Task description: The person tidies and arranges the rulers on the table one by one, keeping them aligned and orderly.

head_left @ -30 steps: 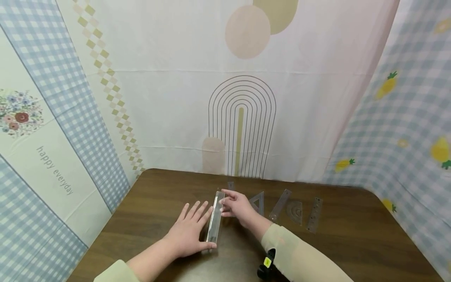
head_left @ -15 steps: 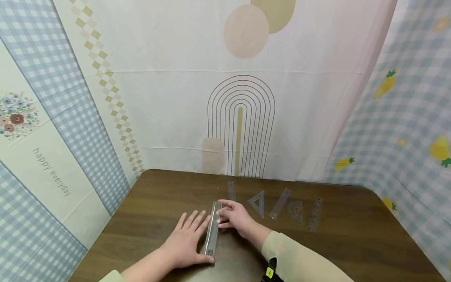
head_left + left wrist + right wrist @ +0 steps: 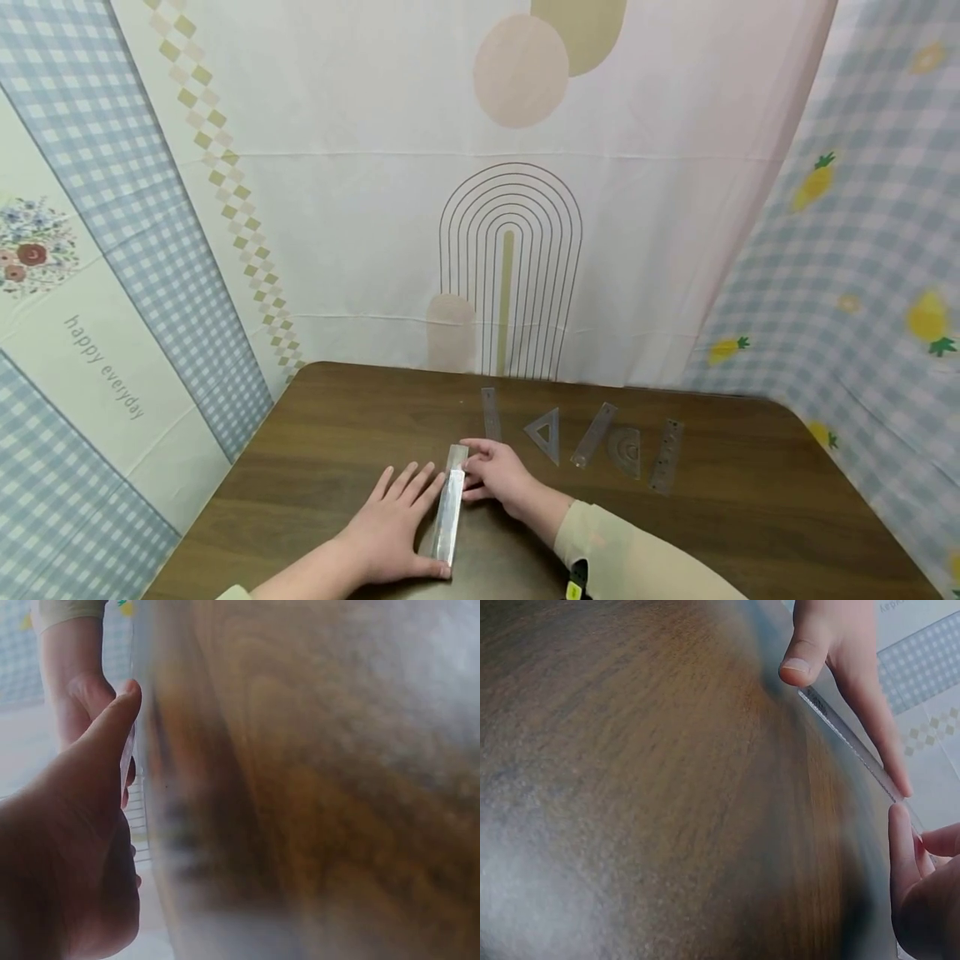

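A clear plastic ruler (image 3: 450, 508) stretches between both hands in the head view, glare running along it. My left hand (image 3: 393, 521) lies beside its left edge, fingers spread, with the thumb at its near end and the index finger close to its side. At the far part of the right edge, my right hand (image 3: 498, 475) has curled fingers and pinches the ruler. The right wrist view shows the ruler (image 3: 847, 739) edge-on between the hands. In the left wrist view the left hand (image 3: 82, 802) hides most of it.
Farther back on the brown table (image 3: 360, 400) lie a short clear ruler (image 3: 490, 412), a set square (image 3: 546, 433), another clear ruler (image 3: 594, 435), a protractor (image 3: 626, 452) and a strip with holes (image 3: 666, 457). Patterned cloth (image 3: 360, 250) hangs behind.
Both hands have moved toward the person, bringing the ruler with them. The glare on the ruler has widened. The other drawing tools have stayed in place.
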`<state>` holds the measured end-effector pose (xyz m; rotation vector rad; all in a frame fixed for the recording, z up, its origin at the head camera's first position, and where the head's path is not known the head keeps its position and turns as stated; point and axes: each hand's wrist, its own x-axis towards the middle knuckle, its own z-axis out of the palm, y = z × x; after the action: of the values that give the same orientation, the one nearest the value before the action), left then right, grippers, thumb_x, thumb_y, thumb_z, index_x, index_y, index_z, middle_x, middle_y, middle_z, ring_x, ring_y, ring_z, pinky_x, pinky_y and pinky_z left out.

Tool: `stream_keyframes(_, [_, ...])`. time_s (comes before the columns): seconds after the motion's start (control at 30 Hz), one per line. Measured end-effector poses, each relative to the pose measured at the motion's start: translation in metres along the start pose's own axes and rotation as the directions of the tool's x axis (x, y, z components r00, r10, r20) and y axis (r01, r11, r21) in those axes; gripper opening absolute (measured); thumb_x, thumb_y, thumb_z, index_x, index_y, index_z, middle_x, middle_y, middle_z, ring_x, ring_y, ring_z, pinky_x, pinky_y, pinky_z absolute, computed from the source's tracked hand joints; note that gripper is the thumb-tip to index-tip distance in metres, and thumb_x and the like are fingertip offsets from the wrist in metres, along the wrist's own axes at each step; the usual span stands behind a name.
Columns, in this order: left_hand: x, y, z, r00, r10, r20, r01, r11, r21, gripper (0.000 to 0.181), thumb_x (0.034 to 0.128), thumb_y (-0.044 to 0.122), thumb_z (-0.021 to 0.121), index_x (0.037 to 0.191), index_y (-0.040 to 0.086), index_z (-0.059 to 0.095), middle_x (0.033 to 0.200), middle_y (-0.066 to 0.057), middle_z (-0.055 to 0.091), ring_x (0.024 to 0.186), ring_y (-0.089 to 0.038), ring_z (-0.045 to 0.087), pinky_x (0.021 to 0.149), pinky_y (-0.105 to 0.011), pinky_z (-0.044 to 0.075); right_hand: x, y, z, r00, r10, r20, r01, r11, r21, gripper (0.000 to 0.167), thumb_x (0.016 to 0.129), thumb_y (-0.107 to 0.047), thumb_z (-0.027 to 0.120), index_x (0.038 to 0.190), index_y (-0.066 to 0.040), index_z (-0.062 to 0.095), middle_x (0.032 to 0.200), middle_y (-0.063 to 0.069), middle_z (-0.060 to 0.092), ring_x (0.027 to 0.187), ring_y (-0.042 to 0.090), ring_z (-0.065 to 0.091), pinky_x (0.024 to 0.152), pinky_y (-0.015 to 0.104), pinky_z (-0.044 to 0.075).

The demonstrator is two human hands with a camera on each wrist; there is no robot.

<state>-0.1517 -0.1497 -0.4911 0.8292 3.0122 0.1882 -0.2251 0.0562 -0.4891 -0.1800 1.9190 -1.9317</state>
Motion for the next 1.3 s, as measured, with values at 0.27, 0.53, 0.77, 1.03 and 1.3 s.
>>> stream_keyframes(0.27, [-0.003,0.0,0.002,0.999,0.018,0.029,-0.018,1.0,-0.024,0.118,0.0707,0.093,0.044,0.158,0.015,0.03,0.162,-0.012,0.026,0.148,-0.036,0.021,0.116,-0.06,0.013,-0.002,0.004,0.0,0.999,0.04,-0.004,-0.04,0.999,-0.023,0.048,0.096,0.002,0.051,0.144,0.005,0.045,0.097,0.014,0.065,0.071,0.018,0.065,0.062,0.034,0.059])
stream_keyframes(0.53, [-0.006,0.001,0.002,0.998,0.028,0.048,-0.027,0.999,-0.024,0.117,0.071,0.093,0.044,0.156,0.014,0.033,0.161,-0.012,0.028,0.148,-0.035,0.023,0.116,-0.059,0.015,-0.003,0.007,0.001,0.999,0.054,-0.001,-0.054,0.997,-0.061,0.049,0.094,0.003,0.053,0.142,0.006,0.046,0.094,0.014,0.066,0.069,0.019,0.067,0.06,0.034,0.059])
stream_keyframes(0.77, [-0.007,0.003,-0.002,0.996,0.037,0.078,-0.032,0.997,-0.065,0.115,0.0724,0.091,0.046,0.156,0.014,0.033,0.161,-0.012,0.027,0.148,-0.035,0.022,0.116,-0.06,0.015,-0.005,0.003,0.002,0.999,0.033,-0.005,-0.034,0.979,-0.202,0.045,0.094,0.002,0.056,0.138,0.007,0.051,0.09,0.012,0.064,0.059,0.016,0.064,0.051,0.029,0.055])
stream_keyframes(1.03, [-0.008,0.002,-0.003,0.997,0.035,0.075,-0.031,0.998,-0.056,0.114,0.0727,0.09,0.047,0.156,0.014,0.034,0.161,-0.012,0.028,0.148,-0.035,0.023,0.116,-0.059,0.016,-0.004,-0.003,0.002,1.0,0.013,-0.026,-0.023,0.905,-0.425,0.043,0.089,0.001,0.064,0.131,0.003,0.06,0.074,0.004,0.062,0.046,0.008,0.046,0.041,0.02,0.037])
stream_keyframes(1.3, [-0.008,0.0,-0.004,0.993,0.043,0.11,-0.035,0.996,-0.081,0.112,0.0735,0.09,0.048,0.156,0.015,0.034,0.162,-0.011,0.027,0.149,-0.035,0.02,0.116,-0.06,0.014,0.0,-0.006,-0.005,0.996,-0.037,0.08,0.08,0.769,-0.634,0.045,0.087,-0.005,0.071,0.129,0.004,0.061,0.071,0.0,0.057,0.056,0.011,0.049,0.052,0.025,0.041])
